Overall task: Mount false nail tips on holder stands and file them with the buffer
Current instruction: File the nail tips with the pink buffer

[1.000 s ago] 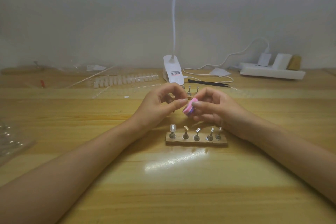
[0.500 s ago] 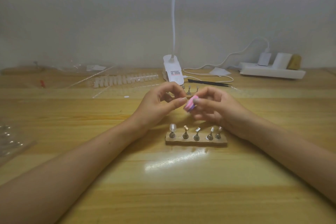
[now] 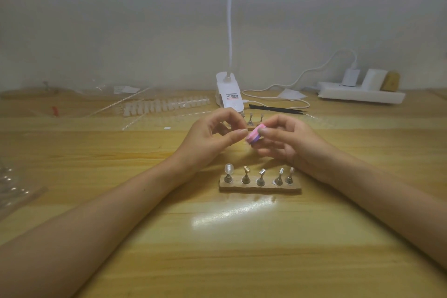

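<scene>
A pink and purple buffer block (image 3: 326, 137) is gripped by my right hand (image 3: 287, 143) above the table's middle. My left hand (image 3: 212, 139) is raised beside it, thumb and forefinger pinched together right against the buffer; what they hold is too small to make out. Below the hands a wooden base (image 3: 260, 187) carries a row of metal holder stands. The leftmost stand bears a clear nail tip (image 3: 228, 169); the other stands (image 3: 261, 176) look bare. A second base with two stands (image 3: 255, 120) shows behind the hands.
A strip of white nail tips (image 3: 164, 106) lies at the back left among clear plastic wrapping. A white clip lamp (image 3: 229, 97), black tweezers (image 3: 278, 109), a cable and a power strip (image 3: 360, 94) line the back. A clear tray (image 3: 12, 186) sits at the left edge.
The buffer in my right hand has shifted slightly up and to the right against my left fingertips. The base and its stands have not moved.
</scene>
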